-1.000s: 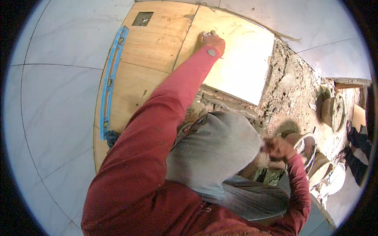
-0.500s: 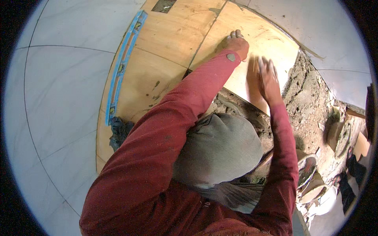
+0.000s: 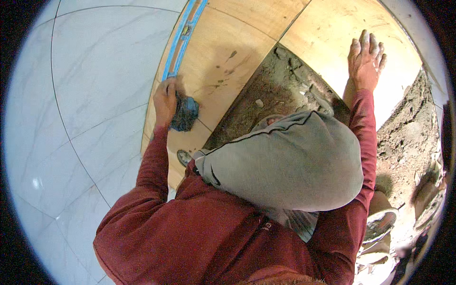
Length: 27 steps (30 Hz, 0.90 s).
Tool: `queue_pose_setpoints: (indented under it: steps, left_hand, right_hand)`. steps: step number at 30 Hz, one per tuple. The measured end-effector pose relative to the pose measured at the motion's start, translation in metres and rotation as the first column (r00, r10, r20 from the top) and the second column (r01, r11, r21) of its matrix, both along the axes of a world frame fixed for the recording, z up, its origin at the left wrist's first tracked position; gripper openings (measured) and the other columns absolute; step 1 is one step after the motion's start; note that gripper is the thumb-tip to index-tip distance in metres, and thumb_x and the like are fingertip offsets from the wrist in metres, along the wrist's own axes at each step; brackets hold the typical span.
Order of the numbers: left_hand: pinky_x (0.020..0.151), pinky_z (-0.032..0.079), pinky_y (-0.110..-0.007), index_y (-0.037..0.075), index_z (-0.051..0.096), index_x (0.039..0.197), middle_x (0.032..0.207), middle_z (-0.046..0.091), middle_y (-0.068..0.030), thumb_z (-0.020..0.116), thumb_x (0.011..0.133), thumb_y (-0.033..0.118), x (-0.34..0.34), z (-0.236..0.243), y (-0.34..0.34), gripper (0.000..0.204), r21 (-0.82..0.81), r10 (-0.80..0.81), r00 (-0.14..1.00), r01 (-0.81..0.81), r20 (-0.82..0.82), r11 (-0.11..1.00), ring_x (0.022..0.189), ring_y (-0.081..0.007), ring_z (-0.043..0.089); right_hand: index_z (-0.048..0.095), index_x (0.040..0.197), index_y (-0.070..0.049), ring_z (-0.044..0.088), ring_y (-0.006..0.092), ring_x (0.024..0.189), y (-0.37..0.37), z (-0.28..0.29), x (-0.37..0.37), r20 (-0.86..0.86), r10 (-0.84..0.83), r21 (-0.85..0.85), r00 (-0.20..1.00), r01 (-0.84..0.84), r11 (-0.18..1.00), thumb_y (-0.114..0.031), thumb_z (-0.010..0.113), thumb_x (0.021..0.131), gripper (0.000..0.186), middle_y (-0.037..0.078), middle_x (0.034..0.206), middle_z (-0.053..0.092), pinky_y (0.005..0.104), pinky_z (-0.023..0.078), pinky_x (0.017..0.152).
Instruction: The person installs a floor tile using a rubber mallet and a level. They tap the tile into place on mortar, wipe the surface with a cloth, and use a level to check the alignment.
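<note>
My left hand point(image 3: 165, 103) is closed at the near end of a blue spirit level point(image 3: 186, 32), which lies along the edge of the tan tiles. Its fingertips are partly hidden. Right beside that hand a crumpled dark blue rag point(image 3: 185, 115) rests on a tan tile point(image 3: 209, 90). Over on the right, my right hand point(image 3: 365, 64) lies palm down with fingers spread on another tan tile point(image 3: 327, 35), near its right side. Bare grey-brown mortar point(image 3: 266, 85) borders that tile on its near side.
White marbled floor tiles point(image 3: 104, 61) spread over the left. My knee in grey trousers point(image 3: 289, 156) stands over the mortar bed. Rough mortar point(image 3: 403, 133) runs along the right, with dirty buckets point(image 3: 380, 218) at the lower right. A small roundish object point(image 3: 184, 157) lies near my left forearm.
My left hand has left the right-hand tan tile and reached the level's near end. My right hand has stayed on that tile, its fingers now spread. The view has shifted.
</note>
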<state>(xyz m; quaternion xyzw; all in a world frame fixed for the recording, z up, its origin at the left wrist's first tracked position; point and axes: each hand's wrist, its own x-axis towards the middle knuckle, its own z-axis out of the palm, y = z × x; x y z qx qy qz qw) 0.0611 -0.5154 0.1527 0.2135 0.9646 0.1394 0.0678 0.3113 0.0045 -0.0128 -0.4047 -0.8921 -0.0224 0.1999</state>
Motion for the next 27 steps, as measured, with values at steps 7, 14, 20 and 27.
queue_pose_setpoints:
  steps: [7, 14, 20, 27]
  left_hand:
    - [0.095, 0.051, -0.046, -0.001, 0.062, 0.126, 0.117, 0.068, -0.0200, 0.082, 0.084, 0.032, 0.045, -0.065, -0.095, 0.057, 0.067, 0.115, 0.952, -0.139, 0.283, 0.988, 0.108, -0.0349, 0.065]
    - [0.096, 0.050, -0.043, -0.002, 0.060, 0.122, 0.112, 0.067, -0.0193, 0.072, 0.082, 0.015, 0.049, 0.011, -0.025, 0.045, 0.009, 0.146, 0.919, -0.160, 0.366, 0.987, 0.107, -0.0333, 0.065]
    - [0.092, 0.050, -0.035, -0.004, 0.060, 0.118, 0.110, 0.065, -0.0117, 0.074, 0.082, 0.014, 0.020, 0.046, 0.192, 0.042, 0.556, -0.115, 0.981, 0.009, 0.156, 0.831, 0.100, -0.0215, 0.062]
    - [0.092, 0.053, -0.043, 0.002, 0.065, 0.124, 0.111, 0.070, -0.0191, 0.080, 0.080, 0.029, -0.108, -0.038, 0.463, 0.054, 0.328, -0.589, 0.677, 0.733, -0.441, 0.596, 0.102, -0.0355, 0.068]
  right_hand:
    - [0.047, 0.155, -0.024, 0.033, 0.0356, 0.152, 0.004, -0.014, 0.001, 0.052, -0.035, 0.006, 0.998, 0.035, 0.999, -0.048, 0.045, 0.106, 0.054, 0.005, 0.160, 0.044, 0.0535, 0.021, 0.126]
    - [0.046, 0.155, -0.020, 0.032, 0.0377, 0.152, -0.009, 0.008, -0.006, 0.018, -0.050, -0.113, 0.999, 0.052, 0.992, -0.044, 0.046, 0.105, 0.055, 0.010, 0.159, 0.046, 0.0535, 0.018, 0.127]
    - [0.046, 0.154, -0.018, 0.033, 0.0398, 0.151, -0.006, 0.015, 0.001, 0.027, -0.072, -0.116, 0.997, 0.075, 0.990, -0.043, 0.045, 0.105, 0.055, 0.011, 0.157, 0.048, 0.0544, 0.019, 0.126]
    - [0.048, 0.153, -0.016, 0.034, 0.0392, 0.151, -0.009, 0.025, -0.008, -0.014, -0.047, -0.159, 0.999, 0.044, 0.986, -0.041, 0.045, 0.106, 0.054, 0.011, 0.157, 0.049, 0.0550, 0.019, 0.126]
